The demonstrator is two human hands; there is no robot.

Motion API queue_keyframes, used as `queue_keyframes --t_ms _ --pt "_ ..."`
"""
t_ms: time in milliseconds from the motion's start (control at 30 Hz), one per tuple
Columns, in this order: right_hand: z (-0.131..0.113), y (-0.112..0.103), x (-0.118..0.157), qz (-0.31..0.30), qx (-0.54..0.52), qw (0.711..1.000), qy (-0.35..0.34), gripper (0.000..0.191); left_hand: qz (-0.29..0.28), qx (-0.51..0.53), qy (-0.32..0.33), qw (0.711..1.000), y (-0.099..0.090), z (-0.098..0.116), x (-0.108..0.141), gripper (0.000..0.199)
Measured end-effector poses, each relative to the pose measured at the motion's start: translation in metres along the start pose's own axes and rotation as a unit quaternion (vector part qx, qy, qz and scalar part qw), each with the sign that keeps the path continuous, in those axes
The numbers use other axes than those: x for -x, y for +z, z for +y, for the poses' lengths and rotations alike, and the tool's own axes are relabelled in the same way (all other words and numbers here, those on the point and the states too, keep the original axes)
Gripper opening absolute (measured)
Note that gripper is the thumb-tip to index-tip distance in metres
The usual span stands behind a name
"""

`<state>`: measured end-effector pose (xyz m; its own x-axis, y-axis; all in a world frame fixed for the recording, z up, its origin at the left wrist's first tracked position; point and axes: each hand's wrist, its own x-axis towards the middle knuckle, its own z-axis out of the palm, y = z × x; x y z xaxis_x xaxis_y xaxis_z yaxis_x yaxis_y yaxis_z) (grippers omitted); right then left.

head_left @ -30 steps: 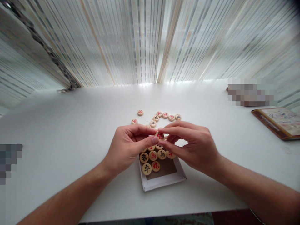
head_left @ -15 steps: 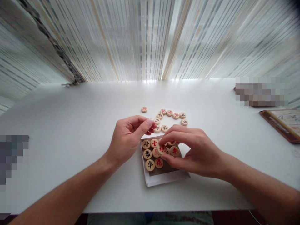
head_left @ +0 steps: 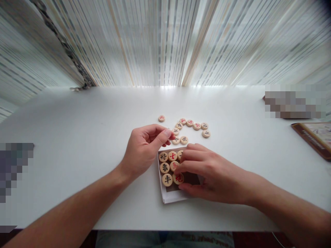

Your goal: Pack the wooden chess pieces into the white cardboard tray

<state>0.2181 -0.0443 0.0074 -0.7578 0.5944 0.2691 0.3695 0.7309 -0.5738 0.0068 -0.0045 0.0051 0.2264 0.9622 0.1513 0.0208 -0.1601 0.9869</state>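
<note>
A shallow box (head_left: 161, 193) of round wooden xiangqi pieces lies before me, its pieces marked in red or black characters. My right hand (head_left: 214, 172) is over the box's right side, thumb and fingertips closed about a red-marked xiangqi piece (head_left: 178, 178). That piece seems to rest on or just above another; the hand covers part of the box. My left hand (head_left: 144, 146) hovers beyond the box's left corner, thumb pressed to fingertips; what they pinch, if anything, is hidden. In the box's left column stand black-marked pieces (head_left: 167, 179), beside a red-marked one (head_left: 172, 156).
Loose pieces (head_left: 190, 123) form a broken ring behind the box, and one red-marked piece (head_left: 161, 118) lies apart to their left. A brown-edged booklet (head_left: 310, 139) is on the white table (head_left: 77, 137) at right. Striped string curtains (head_left: 144, 41) hang behind.
My right hand has moved down and slightly right, lowering the red-marked piece toward the front of the box. My left hand keeps its pinch. The view has shifted slightly.
</note>
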Motion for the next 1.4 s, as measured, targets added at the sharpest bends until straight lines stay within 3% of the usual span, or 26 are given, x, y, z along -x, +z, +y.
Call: queue_keyframes --t_ms 667,733,833,967,1033,1200,1400 --pt "0.004 0.001 0.001 0.018 -0.002 1.000 -0.015 0.002 0.013 -0.009 0.019 1.000 -0.004 -0.003 -0.004 0.019" --pt "0.006 -0.002 0.001 0.051 -0.005 0.998 -0.020 0.002 0.025 -0.016 0.029 0.999 -0.007 -0.006 -0.007 0.018" --pt "0.014 -0.008 0.002 0.158 -0.013 0.987 -0.006 0.006 0.053 -0.032 0.046 0.997 -0.015 -0.010 -0.015 0.020" --pt "0.040 -0.017 0.006 0.328 -0.023 0.937 0.116 0.011 0.092 -0.041 0.069 0.993 -0.029 -0.019 -0.028 0.022" --pt "0.056 -0.020 0.007 0.380 -0.035 0.907 0.180 0.015 0.108 -0.051 0.073 0.990 -0.036 -0.024 -0.034 0.022" --pt "0.085 -0.023 0.005 0.427 -0.052 0.867 0.252 0.019 0.125 -0.152 0.080 0.977 -0.042 -0.034 -0.040 0.025" --pt "0.091 -0.023 0.005 0.439 -0.052 0.859 0.257 0.018 0.078 -0.226 0.111 0.965 -0.032 -0.028 -0.031 0.028"
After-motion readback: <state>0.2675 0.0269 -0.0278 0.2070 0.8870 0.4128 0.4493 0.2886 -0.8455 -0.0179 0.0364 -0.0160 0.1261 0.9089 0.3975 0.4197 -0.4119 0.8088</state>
